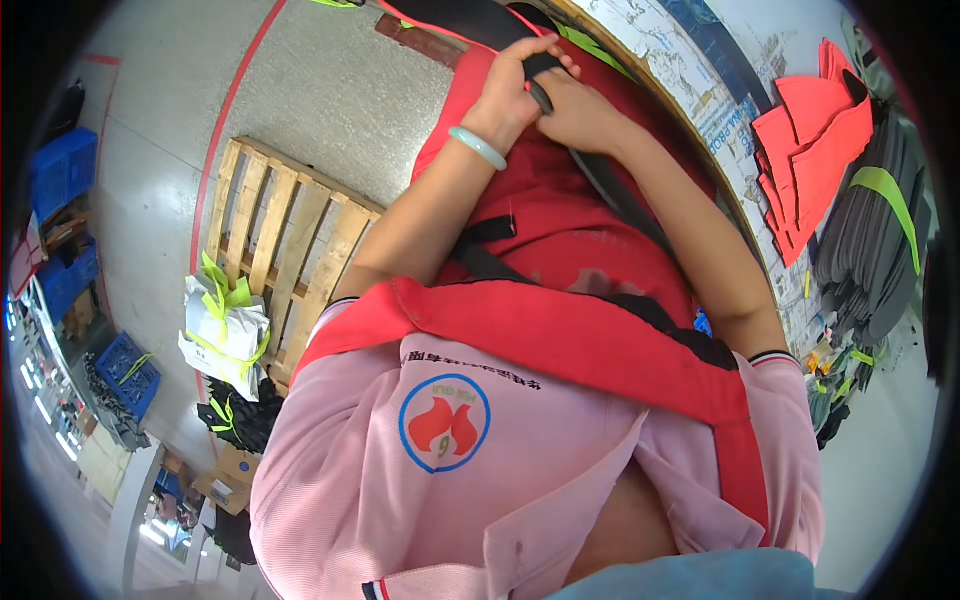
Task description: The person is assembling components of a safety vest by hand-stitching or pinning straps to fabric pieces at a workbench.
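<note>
My two hands are close together at the top centre, over the red apron point(560, 235) I wear. A pale green bangle point(478, 149) circles the wrist of my left hand point(508, 85), whose fingers are closed around a black strap point(541, 65). My right hand point(583, 116) is closed on the same strap, pressed against the left. A dark band point(625, 200) runs down across the apron from beneath the right hand. Beyond the hands lies a black piece with red edging point(460, 20); whether it joins the strap, I cannot tell.
A worktable edge point(690, 105) curves along my right, with red cut pieces point(812, 140) and a tied stack of dark grey pieces point(875, 235) on that side. To my left are a wooden pallet point(285, 225), a white bundle point(225, 330) and blue crates point(65, 175).
</note>
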`<state>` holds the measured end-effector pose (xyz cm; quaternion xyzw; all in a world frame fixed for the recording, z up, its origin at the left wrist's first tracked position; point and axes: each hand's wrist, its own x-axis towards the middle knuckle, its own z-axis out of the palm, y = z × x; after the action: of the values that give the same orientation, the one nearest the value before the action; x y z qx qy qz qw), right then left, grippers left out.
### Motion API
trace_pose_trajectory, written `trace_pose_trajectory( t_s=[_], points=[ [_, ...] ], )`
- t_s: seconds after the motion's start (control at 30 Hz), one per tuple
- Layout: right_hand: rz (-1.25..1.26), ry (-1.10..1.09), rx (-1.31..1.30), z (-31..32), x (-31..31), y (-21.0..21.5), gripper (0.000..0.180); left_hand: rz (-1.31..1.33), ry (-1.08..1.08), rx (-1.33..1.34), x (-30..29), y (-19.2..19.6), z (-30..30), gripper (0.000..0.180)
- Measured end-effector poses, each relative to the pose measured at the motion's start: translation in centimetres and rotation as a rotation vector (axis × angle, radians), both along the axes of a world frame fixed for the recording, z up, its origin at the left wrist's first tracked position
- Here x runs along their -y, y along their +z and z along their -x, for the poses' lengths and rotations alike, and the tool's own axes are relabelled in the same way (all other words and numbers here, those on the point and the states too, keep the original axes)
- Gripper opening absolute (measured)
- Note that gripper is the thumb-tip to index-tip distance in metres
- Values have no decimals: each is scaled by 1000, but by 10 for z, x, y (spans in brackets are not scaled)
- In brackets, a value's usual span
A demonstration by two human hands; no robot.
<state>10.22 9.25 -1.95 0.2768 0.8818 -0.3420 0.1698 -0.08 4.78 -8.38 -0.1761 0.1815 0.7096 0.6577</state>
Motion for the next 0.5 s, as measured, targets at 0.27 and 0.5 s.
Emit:
trace_pose_trajectory(
  t_s=[0.27,0.5],
  points=[
    [-72,-70,-38,-10,9,11,54,-53,18,-68,2,6,-5,20],
    [-53,-93,-100,-37,34,18,42,24,13,-43,17,13,-6,31]
  ],
)
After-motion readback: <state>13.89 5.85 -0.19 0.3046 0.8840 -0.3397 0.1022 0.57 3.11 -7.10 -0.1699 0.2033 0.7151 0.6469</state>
